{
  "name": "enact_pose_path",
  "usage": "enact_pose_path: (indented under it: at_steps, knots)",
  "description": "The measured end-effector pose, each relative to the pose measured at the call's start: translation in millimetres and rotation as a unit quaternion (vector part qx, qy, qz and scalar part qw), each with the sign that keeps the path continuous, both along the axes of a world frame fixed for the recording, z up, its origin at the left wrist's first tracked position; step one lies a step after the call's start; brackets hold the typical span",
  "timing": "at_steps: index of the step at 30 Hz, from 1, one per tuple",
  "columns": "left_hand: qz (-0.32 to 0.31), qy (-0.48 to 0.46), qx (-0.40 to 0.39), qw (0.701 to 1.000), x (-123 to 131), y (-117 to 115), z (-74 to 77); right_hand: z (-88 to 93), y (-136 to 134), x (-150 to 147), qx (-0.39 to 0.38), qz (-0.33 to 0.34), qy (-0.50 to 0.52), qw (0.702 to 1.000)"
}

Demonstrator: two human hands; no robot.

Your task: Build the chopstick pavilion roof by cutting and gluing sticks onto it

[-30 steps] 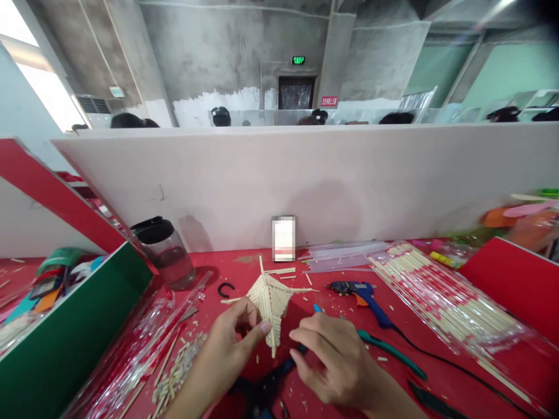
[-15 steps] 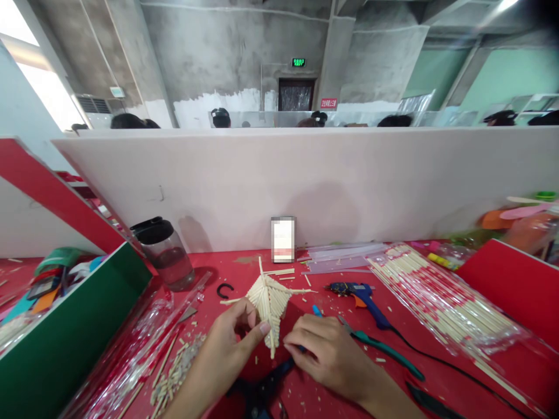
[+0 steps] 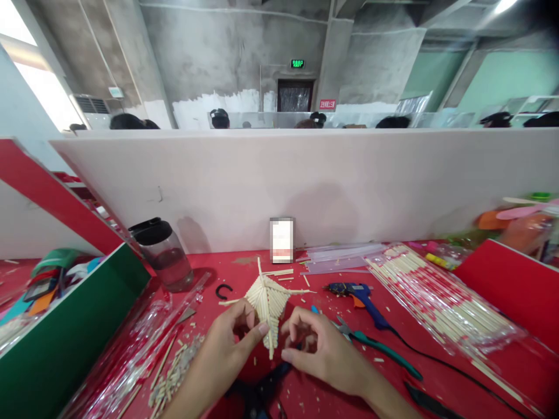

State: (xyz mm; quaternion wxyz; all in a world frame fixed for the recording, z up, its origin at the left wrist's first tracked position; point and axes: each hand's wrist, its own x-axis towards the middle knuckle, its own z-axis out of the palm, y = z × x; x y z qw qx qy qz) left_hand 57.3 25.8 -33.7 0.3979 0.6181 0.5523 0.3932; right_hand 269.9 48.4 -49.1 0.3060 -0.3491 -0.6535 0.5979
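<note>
A small pointed roof-like model of pale wooden sticks (image 3: pixel 267 299) stands in the middle of the red table, with stick ends jutting from its corners. My left hand (image 3: pixel 227 346) pinches its near left side between thumb and fingers. Just right of the model is my right hand (image 3: pixel 329 352), its fingers bent and its thumb apart from them; I see nothing held in it. Below and between the hands lies a dark-handled tool (image 3: pixel 251 396), partly hidden. Pliers with green handles (image 3: pixel 384 349) lie beyond my right hand, close to a blue glue gun (image 3: pixel 360 297).
Bagged wooden sticks (image 3: pixel 441 297) lie at right. Cut stick pieces (image 3: pixel 174 372) and plastic wrappers (image 3: pixel 126 349) lie at left, near a water bottle (image 3: pixel 163 256). A phone-like bright screen (image 3: pixel 282 240) leans on the white partition (image 3: pixel 227 180). A black hook-shaped piece (image 3: pixel 223 291) lies behind the model.
My right hand's fingers have lifted and spread from a closed pinch beside the model. My left hand keeps its hold and the model stays nearly in place.
</note>
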Motion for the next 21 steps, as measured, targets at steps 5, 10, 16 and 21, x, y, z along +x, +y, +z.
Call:
enact_pose_path:
  at_steps: [5,10,16,21]
  knots:
    - [0.0,-0.003,-0.002,1.0,1.0,-0.3,0.0,-10.9,-4.8,-7.6,-0.014,-0.014,0.024,1.0]
    - [0.002,-0.011,0.0,1.0,1.4,-1.1,0.1,-15.8,-2.6,-11.7,-0.05,-0.025,0.061,0.997]
    - [0.003,-0.015,0.003,1.0,0.3,-0.8,0.8,-14.9,-1.0,-7.4,-0.075,0.032,0.037,0.996]
    - [-0.002,-0.01,0.002,1.0,0.8,0.0,2.0,-7.5,0.2,11.6,-0.064,0.277,-0.123,0.951]
